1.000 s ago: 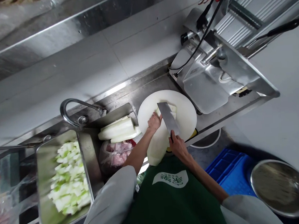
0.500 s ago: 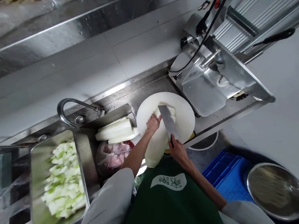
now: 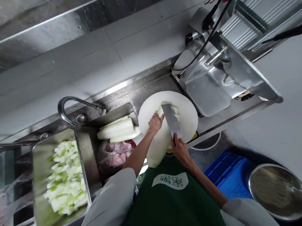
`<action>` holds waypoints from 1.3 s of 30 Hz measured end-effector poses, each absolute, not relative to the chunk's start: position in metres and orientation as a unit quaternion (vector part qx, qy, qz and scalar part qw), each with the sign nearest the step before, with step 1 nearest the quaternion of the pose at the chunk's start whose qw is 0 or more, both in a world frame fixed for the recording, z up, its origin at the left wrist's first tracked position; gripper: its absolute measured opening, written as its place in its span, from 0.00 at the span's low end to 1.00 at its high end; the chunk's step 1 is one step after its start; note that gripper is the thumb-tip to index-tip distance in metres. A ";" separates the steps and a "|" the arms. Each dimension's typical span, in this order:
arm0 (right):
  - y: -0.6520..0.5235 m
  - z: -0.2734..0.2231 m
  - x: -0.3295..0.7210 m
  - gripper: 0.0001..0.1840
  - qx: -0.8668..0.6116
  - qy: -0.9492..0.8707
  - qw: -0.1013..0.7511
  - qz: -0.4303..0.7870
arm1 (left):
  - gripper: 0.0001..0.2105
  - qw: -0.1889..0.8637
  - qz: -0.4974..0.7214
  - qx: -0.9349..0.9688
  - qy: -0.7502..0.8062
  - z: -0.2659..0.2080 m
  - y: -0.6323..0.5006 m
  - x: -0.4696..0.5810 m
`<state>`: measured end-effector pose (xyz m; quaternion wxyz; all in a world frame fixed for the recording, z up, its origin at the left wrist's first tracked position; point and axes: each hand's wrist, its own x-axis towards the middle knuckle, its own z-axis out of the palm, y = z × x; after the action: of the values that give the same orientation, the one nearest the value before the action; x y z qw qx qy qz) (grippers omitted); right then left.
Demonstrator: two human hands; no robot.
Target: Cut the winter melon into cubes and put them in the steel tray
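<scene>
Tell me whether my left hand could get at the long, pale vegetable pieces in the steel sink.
Probably yes: the vegetable pieces lie near your left hand with nothing visible blocking, though it would first have to leave the large pale vegetable on the round white board.

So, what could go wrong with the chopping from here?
The left hand is close to the cleaver, so a slip might nick a finger or thumb. The long pale vegetable overhangs the round white board on the apron side, so it could perhaps roll or slide off.
</scene>
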<state>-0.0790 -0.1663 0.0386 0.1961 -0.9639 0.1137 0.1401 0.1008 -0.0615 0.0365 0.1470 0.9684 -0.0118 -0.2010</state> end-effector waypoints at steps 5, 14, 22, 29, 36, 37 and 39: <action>-0.165 0.037 -0.060 0.32 -0.962 0.130 0.178 0.158 | 0.31 0.147 -0.191 0.970 -0.015 0.032 -0.061 0.100; -0.210 0.031 -0.001 0.32 -0.971 0.129 0.159 0.125 | 0.30 0.150 -0.195 0.969 0.002 0.033 -0.061 0.097; -0.274 0.038 -0.043 0.30 -0.993 0.093 0.076 0.006 | 0.30 0.236 -0.208 0.948 0.041 0.029 -0.055 0.093; -0.287 0.045 -0.073 0.28 -0.998 0.023 0.048 -0.029 | 0.23 0.281 -0.071 0.957 -0.015 0.051 -0.043 0.058; -0.262 0.076 -0.064 0.24 -0.974 -0.208 0.087 -0.037 | 0.24 0.221 0.058 0.932 -0.283 0.121 -0.026 -0.005; -0.255 0.080 -0.061 0.24 -0.961 -0.258 0.090 -0.042 | 0.25 0.191 0.059 0.939 -0.280 0.126 -0.021 -0.015; -0.237 0.088 -0.054 0.23 -0.928 -0.356 0.094 -0.057 | 0.29 0.141 0.063 0.961 -0.231 0.129 -0.005 -0.036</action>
<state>-0.0542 -0.2373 0.0881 0.0939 -0.9281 -0.3558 -0.0568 -0.0356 -0.0047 0.1291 0.1409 0.9606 -0.2314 0.0625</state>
